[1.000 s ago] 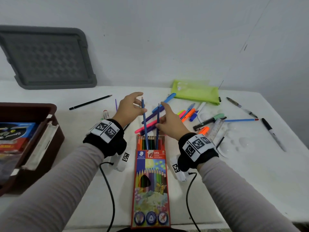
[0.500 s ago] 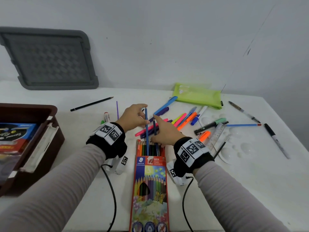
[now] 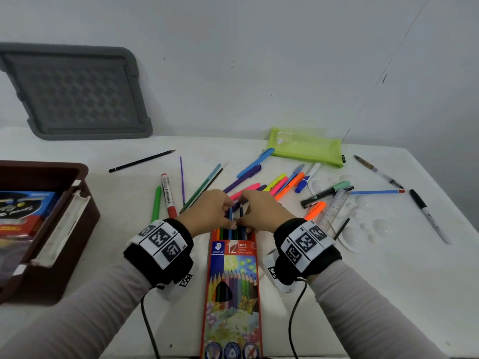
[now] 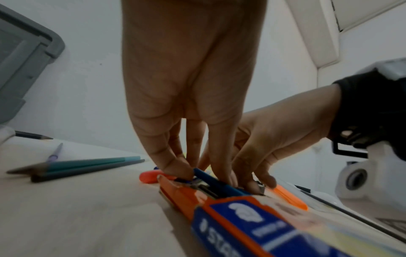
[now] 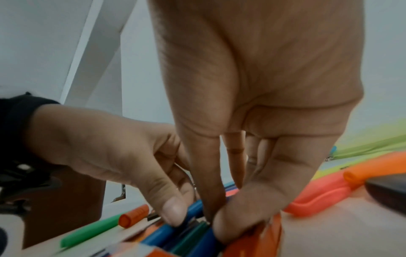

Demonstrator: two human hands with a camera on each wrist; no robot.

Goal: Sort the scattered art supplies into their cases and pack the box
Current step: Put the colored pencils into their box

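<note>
Both hands meet at the open mouth of the coloured-pencil case [image 3: 233, 286], which lies flat on the bench [image 3: 375, 294] between the two wrists, its long axis running from the fingertips back toward the person. The left hand [image 3: 211, 212] pinches a blue pencil [image 3: 230, 216] between thumb and fingers; the right hand [image 3: 261, 211] pinches a darker blue pencil [image 3: 241, 215] just beside it. Each pencil is already partly inside the case and lies nearly in line with it, its free end pointing away from the person.

The push that seems due runs along that shared axis, toward the wrists, so each pencil should slide straight in if kept parallel to its neighbours. Neither hand is the nearer; both sit right at the opening.

Beyond the fingertips lie scattered pens and markers [image 3: 280, 183], and farther off the green pouch [image 3: 305, 147]. The brown box [image 3: 77, 224] stands well out to the left of the left hand.
</note>
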